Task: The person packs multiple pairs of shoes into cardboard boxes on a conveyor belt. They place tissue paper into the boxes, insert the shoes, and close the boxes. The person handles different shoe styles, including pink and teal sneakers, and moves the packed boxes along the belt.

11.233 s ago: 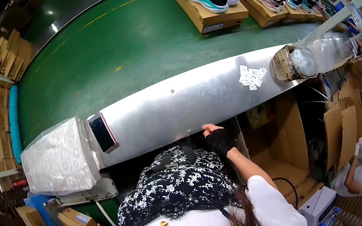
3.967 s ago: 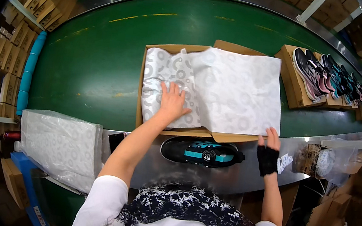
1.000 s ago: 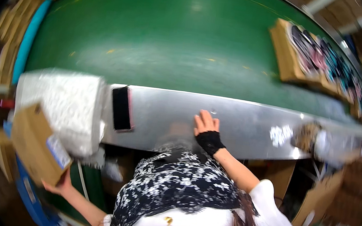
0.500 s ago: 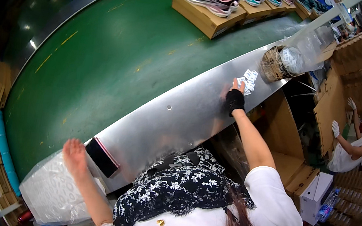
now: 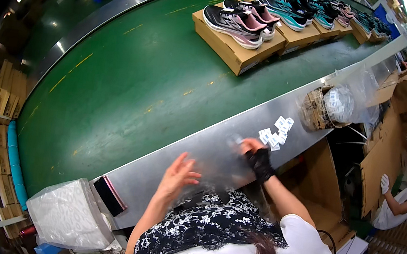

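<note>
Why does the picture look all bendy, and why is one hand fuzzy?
Head view: the fisheye lens bows the green belt and steel ledge toward a black rim; the left hand is motion-blurred; lamp glare streaks the belt's far metal edge; the right hand looks sharper.

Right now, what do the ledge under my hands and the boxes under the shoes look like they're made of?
The ledge looks like brushed sheet metal, perhaps stainless steel: grey with a dull sheen and soft reflections. The boxes look like plain brown cardboard: matte, with sharp folded edges.
</note>
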A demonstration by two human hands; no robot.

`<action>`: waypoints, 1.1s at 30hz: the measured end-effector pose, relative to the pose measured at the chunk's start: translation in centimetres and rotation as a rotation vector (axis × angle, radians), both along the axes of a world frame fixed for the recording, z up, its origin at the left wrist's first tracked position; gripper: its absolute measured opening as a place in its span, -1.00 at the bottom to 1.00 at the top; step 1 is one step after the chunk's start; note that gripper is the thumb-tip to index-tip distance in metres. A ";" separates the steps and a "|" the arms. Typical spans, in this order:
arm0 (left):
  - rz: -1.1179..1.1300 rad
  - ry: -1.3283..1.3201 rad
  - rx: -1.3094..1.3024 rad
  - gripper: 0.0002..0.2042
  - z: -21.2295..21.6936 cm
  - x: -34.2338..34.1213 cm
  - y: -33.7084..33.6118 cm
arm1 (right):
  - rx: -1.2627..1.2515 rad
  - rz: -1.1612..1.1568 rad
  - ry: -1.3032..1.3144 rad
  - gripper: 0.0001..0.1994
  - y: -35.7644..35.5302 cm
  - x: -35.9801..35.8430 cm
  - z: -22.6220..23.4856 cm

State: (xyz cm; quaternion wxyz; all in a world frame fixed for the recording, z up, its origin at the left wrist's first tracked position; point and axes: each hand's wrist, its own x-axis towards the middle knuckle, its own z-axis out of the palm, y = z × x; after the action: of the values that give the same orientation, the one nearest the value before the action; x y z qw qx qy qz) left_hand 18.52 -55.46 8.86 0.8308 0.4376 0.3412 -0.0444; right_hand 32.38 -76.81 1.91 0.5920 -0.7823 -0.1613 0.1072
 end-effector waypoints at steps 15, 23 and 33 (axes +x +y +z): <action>0.014 0.164 0.074 -0.76 -3.1 4.6 -4.0 | -0.740 -0.006 -1.212 -0.58 8.6 28.2 14.5; 0.178 -0.048 0.530 -0.79 -0.2 4.0 -0.5 | -1.185 0.530 -0.870 -0.43 11.2 28.4 19.0; -0.029 -0.373 1.496 -0.70 15.9 11.7 2.5 | -0.663 1.049 -0.753 -0.58 9.8 12.2 26.9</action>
State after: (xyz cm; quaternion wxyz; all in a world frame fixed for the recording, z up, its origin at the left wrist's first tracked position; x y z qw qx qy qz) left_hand 30.18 -52.99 24.72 0.3569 0.8874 0.1289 0.2618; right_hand 44.56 -66.99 28.81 0.0987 -0.7240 -0.6675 0.1437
